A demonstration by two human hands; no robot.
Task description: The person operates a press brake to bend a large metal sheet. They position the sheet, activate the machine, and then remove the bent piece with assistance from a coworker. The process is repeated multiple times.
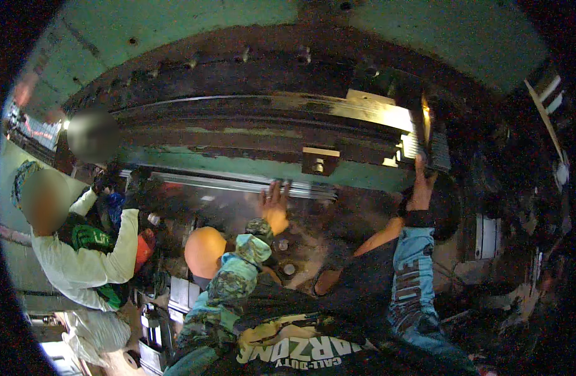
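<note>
My left hand (275, 204) lies with its fingers spread over the near side of a bundle of long, thin, shiny metal strips (219, 182). The strips run left to right along the front of a large green and brown machine (238, 161). Farther right, my right hand (420, 188) reaches up to the machine's right end, fingers stretched out beside a brightly lit stack of metal plates (408, 149). Nothing shows held in it, though its far side is partly hidden. Both forearms wear blue patterned sleeves.
At the left, a co-worker (87, 257) in light sleeves and dark gloves leans toward the strips' left end. My bare knee (206, 252) is beside my left arm. A small bracket (319, 161) juts from the machine front. Dark cluttered gear stands right.
</note>
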